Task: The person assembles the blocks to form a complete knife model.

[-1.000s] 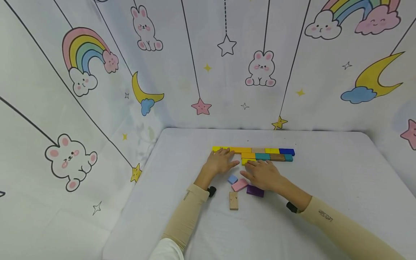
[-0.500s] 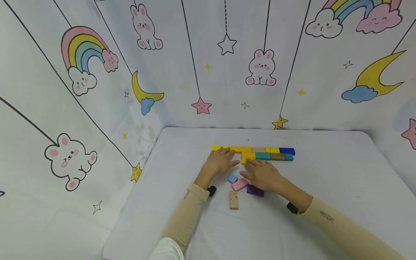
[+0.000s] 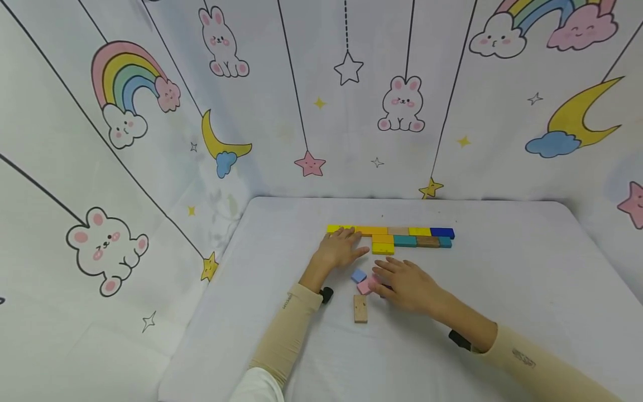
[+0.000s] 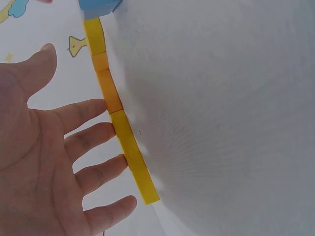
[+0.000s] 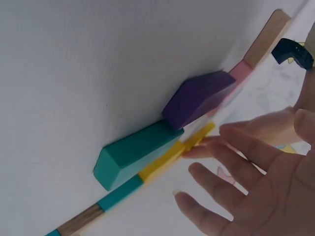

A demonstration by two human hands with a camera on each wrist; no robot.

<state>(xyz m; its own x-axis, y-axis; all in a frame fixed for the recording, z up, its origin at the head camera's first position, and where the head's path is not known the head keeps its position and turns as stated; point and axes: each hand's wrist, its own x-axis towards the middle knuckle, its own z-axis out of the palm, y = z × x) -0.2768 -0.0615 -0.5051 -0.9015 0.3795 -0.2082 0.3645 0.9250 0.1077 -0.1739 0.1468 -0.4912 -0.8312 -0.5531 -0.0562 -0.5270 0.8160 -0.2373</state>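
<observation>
Fingers (image 4: 91,141) of the person's left hand (image 3: 339,248) were spread and nearly straight, their tips resting against the near side of a long yellow rectangular block (image 4: 134,157) and an orange rectangular block (image 3: 373,230); the hand had hold of nothing. Those two formed the left part of a straight back row on the white counter (image 3: 502,268), which ran on rightward through a pale wooden block (image 3: 398,230), a shorter yellow block (image 3: 419,231) and a dark blue block (image 3: 442,233). Against it lay a second row: a smaller orange block (image 3: 383,239), a teal block (image 3: 404,240), a brown wooden block (image 3: 427,241) and a short teal block (image 3: 445,242). One more yellow block (image 3: 383,249) sat against the near side of that smaller orange piece.

Right hand (image 3: 409,285) fingers were loosely extended and apart, grasping nothing, over the loose pieces; whether they touched any was unclear. Partly beneath lay a pink rectangular block (image 3: 364,287), with a small light blue block (image 3: 359,275) just beside it and a natural wooden block (image 3: 360,309) nearer the person. A purple block (image 5: 197,98) and a teal-green block (image 5: 138,150), close together, showed in the right wrist view.
</observation>
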